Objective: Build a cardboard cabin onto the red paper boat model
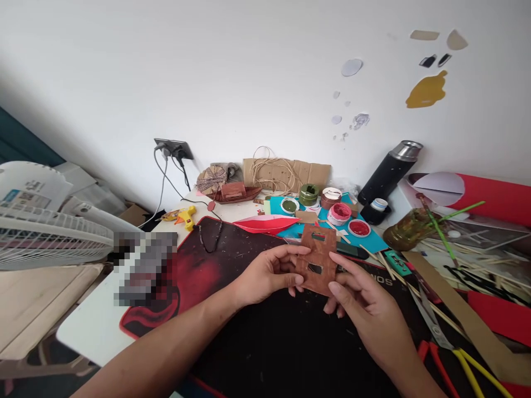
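A brown-painted cardboard piece [317, 255] with two cut-out openings is held up over the dark mouse mat [257, 354]. My left hand [271, 273] pinches its left edge between thumb and fingers. On the opposite edge, my right hand [360, 298] grips it with the thumb in front and fingertips behind. Behind the piece lie a red paper boat shape [267, 224] and paint jars: a green one [308, 194], a pinkish-red one [339, 213] and a brown one [331, 197]. Some of the things behind the cardboard are hidden by it.
Scissors [431, 318] lie right of my right hand, near a jar with brushes [404, 229]. A black thermos [390, 171] stands by the wall. Left are a yellow glue gun [186, 217], a brown model boat [234, 192] and a white fan [53, 235].
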`<state>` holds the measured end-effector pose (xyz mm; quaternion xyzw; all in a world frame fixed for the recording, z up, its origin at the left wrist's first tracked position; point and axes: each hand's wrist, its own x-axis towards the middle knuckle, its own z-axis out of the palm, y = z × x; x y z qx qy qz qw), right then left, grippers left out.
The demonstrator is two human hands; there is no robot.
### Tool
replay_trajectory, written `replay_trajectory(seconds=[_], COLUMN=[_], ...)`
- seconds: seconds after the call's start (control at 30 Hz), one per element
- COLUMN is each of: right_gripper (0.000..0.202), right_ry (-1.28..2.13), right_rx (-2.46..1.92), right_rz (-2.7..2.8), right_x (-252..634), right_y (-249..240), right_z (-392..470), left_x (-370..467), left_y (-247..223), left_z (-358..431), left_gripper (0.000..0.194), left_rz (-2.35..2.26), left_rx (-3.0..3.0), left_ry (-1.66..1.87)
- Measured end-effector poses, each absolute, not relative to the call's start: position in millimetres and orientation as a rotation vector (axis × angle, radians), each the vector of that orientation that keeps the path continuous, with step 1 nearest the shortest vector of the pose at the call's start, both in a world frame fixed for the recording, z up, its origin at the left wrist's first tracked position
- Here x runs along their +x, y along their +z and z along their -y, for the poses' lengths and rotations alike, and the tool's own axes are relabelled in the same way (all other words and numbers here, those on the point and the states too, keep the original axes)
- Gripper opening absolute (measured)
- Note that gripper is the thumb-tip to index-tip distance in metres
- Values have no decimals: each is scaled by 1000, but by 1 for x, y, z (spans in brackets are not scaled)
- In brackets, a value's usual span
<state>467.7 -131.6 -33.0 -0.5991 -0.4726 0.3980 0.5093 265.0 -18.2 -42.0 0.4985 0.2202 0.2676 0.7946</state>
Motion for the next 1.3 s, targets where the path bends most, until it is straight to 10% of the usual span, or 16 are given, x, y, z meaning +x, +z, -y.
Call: replay_trajectory(seconds=[1.3], right_gripper=[43], right_ry=[1043], right_rx=[-1301], right_rz=[980], right_x=[469], right_y=[-37], right_z=[125], left_x=[221], left_y=[-19], left_z=[-19], left_gripper=[42], left_rz=[-722], left_rx=[1560], left_ry=[189])
